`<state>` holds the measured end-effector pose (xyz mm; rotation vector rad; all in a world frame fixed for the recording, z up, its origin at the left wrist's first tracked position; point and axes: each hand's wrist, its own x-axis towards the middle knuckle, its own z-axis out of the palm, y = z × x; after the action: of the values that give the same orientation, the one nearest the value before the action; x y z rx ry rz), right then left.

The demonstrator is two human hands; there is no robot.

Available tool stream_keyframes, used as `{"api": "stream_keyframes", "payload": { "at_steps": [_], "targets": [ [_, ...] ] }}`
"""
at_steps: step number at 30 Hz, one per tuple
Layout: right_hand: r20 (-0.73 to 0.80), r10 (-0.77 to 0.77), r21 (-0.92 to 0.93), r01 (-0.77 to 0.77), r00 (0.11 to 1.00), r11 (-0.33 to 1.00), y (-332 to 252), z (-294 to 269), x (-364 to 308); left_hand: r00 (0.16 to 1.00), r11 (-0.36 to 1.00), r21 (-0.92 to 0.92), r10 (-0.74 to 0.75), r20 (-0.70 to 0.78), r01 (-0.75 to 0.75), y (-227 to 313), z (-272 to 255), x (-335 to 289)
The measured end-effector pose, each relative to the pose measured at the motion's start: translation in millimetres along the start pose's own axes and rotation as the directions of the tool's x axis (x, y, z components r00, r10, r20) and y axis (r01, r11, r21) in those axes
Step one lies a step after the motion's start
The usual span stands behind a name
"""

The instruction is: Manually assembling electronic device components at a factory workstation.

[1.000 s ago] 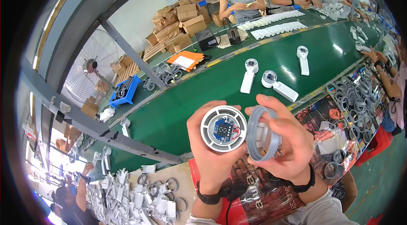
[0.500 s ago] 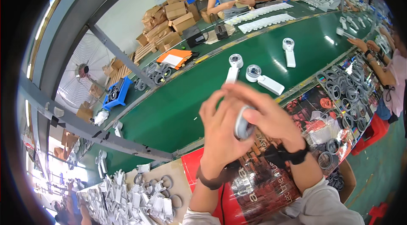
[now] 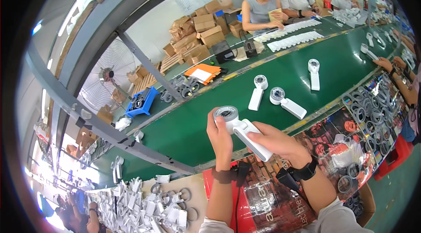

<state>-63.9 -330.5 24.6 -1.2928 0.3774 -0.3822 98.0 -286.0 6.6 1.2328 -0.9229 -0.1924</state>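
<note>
A white handheld fan (image 3: 253,140) with a round, grey-rimmed head is held between my two hands above the near edge of the green belt. My left hand (image 3: 220,141) grips the round head, its thumb against the rim. Around the white handle, my right hand (image 3: 280,143) is closed with the thumb lying along it. Beyond my hands, three similar white fans lie on the green belt (image 3: 184,130): one fan (image 3: 256,98) pointing toward me, a second fan (image 3: 293,107) slanting right, and a third fan (image 3: 314,80) farther off.
A heap of white plastic parts (image 3: 140,209) lies at lower left. Many grey rings (image 3: 372,110) cover the bench at right. A grey metal post (image 3: 149,68) and a rail (image 3: 109,132) cross the left side. Co-workers sit across the belt; a co-worker's hands (image 3: 386,64) are at far right.
My hands have lowered and spread apart, so the fan they were wrapped around now shows. My right hand has shifted onto its handle. The whole view has swung slightly left.
</note>
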Motion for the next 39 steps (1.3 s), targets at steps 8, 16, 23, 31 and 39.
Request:
{"api": "stream_keyframes", "payload": {
  "at_steps": [8,16,23,31,39],
  "targets": [
    [-0.031,0.131,0.034,-0.13,0.991,0.991,69.5,-2.0,47.3,0.972,0.855,0.512,-0.042,0.233,-0.086,-42.8,-53.6,26.3],
    [-0.338,-0.268,-0.606,0.009,0.902,0.795,125.0,-22.8,126.5,0.999,0.78,0.626,-0.006,0.045,-0.024,-19.3,-68.9,35.3],
    [-0.457,-0.357,-0.89,-0.422,0.815,0.175,109.1,-61.5,178.9,0.997,0.778,0.628,-0.009,0.071,-0.038,-10.1,-77.6,31.9],
    [-0.189,-0.558,-0.851,0.148,0.808,0.504,76.5,-17.3,92.9,0.984,0.929,0.361,-0.134,0.121,0.082,-51.9,-51.7,26.5],
    [-0.013,-0.549,-0.878,0.253,0.836,0.406,6.1,-10.9,-106.7,0.912,0.986,-0.147,-0.012,0.41,0.079,30.3,9.1,-11.5]
  ]
}}
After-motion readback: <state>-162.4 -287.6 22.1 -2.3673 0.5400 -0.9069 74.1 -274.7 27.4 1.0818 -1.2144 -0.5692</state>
